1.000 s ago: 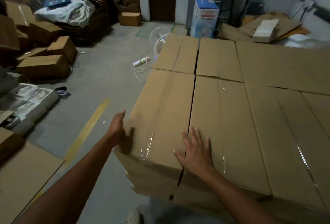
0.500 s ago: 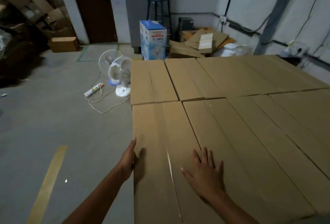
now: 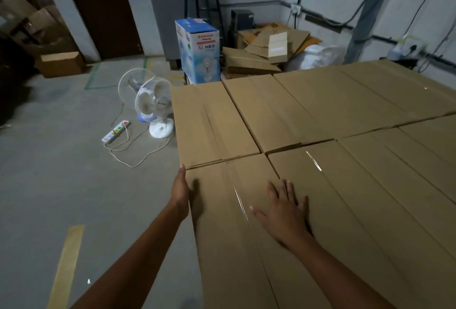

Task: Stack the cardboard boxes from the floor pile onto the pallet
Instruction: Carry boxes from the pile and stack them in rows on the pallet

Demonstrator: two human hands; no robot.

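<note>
Squaring up: cardboard box [image 3: 229, 234], top layer, nearer than the fan [image 3: 154, 109]; left hand [image 3: 181, 190] flat against its side, right hand [image 3: 283, 212] spread open on top. Next, seemingly, push it fanward to close the seam

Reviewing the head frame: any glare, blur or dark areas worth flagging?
Head view: dim overall; glare streaks on the tape of the near box and the neighbouring box; far-left cartons fade into near-black; left hand and right hand are sharp; wide-angle bowing at the edges.
</note>
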